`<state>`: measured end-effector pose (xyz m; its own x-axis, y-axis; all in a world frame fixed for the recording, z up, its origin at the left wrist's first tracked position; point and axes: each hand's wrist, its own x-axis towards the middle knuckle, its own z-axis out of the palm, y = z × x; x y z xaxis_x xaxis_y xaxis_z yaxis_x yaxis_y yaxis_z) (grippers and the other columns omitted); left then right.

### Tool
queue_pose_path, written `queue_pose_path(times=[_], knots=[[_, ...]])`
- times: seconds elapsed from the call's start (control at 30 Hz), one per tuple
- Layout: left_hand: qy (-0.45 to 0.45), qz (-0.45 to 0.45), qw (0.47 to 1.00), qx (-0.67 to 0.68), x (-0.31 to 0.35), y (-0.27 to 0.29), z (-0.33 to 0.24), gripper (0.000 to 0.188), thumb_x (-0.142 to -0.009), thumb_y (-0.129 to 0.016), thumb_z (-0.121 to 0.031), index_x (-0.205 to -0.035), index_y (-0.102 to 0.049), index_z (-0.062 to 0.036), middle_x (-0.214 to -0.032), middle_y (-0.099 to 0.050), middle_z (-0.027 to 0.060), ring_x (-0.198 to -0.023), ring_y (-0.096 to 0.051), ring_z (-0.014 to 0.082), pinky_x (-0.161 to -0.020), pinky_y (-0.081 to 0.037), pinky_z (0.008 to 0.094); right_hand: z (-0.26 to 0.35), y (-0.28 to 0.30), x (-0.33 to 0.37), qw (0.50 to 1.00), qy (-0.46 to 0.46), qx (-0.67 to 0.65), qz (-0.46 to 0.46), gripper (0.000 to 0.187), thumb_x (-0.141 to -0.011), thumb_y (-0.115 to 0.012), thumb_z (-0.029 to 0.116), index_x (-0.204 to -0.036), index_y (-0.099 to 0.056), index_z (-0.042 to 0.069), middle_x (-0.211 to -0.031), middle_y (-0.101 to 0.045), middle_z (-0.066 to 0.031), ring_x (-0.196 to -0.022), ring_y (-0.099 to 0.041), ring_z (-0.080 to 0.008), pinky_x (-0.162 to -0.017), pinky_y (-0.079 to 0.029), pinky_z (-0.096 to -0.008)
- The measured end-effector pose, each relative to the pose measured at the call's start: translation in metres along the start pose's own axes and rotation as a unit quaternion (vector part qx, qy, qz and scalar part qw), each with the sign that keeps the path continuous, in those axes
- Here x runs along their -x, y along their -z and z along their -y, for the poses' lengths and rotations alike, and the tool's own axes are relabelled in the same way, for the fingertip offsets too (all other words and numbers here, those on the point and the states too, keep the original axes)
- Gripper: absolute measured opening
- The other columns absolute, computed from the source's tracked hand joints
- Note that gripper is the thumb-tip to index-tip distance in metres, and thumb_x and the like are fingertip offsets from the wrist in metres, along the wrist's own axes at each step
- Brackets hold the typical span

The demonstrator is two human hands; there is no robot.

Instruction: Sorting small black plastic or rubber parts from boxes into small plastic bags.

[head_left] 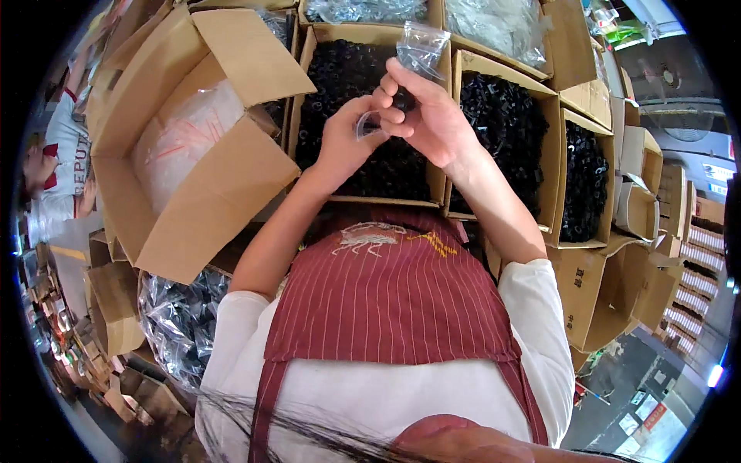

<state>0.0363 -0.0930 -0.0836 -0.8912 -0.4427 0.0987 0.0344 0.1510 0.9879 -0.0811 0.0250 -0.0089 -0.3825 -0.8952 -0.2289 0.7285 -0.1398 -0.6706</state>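
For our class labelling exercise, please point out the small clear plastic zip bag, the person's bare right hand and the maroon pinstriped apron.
Small clear plastic zip bag (423, 51): head view, its visible middle.
Bare right hand (434, 117): head view, its middle.
Maroon pinstriped apron (390, 305): head view, its bib.

Middle box (437, 185): cardboard, and it's loaded with small black parts (340, 69)!
Right box (551, 181): more black pieces (502, 131), piled up.
Narrow box (607, 189): black again, right alongside.
Left carton (220, 204): flaps wide, red-streaked clear plastic (189, 139) inside!
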Motion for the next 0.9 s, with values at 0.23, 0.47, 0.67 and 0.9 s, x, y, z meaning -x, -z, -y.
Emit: queue_pose_path(times=[0.23,0.47,0.67,0.9], knots=[[0.076,0.049,0.995,0.047,-0.002,0.006,0.005,0.035,-0.077,-0.075,0.001,-0.110,-0.064,0.0021,-0.100,-0.069,0.0066,-0.095,-0.065,0.0159,-0.087,-0.052,0.0318,-0.019,-0.027,-0.019,0.987,0.103,0.110,-0.061,0.035,-0.100,-0.063,0.034,-0.077,-0.059,0.007,-0.079,-0.060,-0.0028,-0.064,-0.057,-0.0127,-0.055,-0.045,-0.0263],[0.089,0.033,0.991,0.098,-0.004,0.004,0.003,0.026,-0.077,-0.076,-0.001,-0.100,-0.064,0.0010,-0.096,-0.068,0.0065,-0.091,-0.066,0.0160,-0.084,-0.053,0.0318,-0.026,-0.029,-0.020,0.970,0.174,0.165,-0.030,0.044,-0.106,-0.051,0.032,-0.077,-0.060,0.002,-0.081,-0.061,-0.0090,-0.068,-0.060,-0.0154,-0.063,-0.051,-0.0281],[0.041,0.026,0.997,0.064,-0.003,0.005,0.000,0.027,-0.077,-0.077,-0.002,-0.101,-0.065,-0.0006,-0.096,-0.070,0.0051,-0.092,-0.066,0.0138,-0.084,-0.053,0.0306,-0.024,-0.022,-0.022,0.958,0.210,0.194,-0.007,0.042,-0.106,-0.051,0.029,-0.078,-0.062,0.000,-0.084,-0.064,-0.0101,-0.074,-0.060,-0.0152,-0.072,-0.050,-0.0277],[0.031,0.020,0.996,0.076,-0.005,0.001,0.005,0.034,-0.075,-0.078,-0.002,-0.106,-0.064,0.0007,-0.097,-0.070,0.0067,-0.092,-0.066,0.0144,-0.085,-0.053,0.0304,-0.025,-0.027,-0.020,0.963,0.208,0.172,-0.010,0.040,-0.106,-0.050,0.029,-0.082,-0.061,-0.001,-0.085,-0.064,-0.0116,-0.075,-0.063,-0.0167,-0.073,-0.051,-0.0293]])
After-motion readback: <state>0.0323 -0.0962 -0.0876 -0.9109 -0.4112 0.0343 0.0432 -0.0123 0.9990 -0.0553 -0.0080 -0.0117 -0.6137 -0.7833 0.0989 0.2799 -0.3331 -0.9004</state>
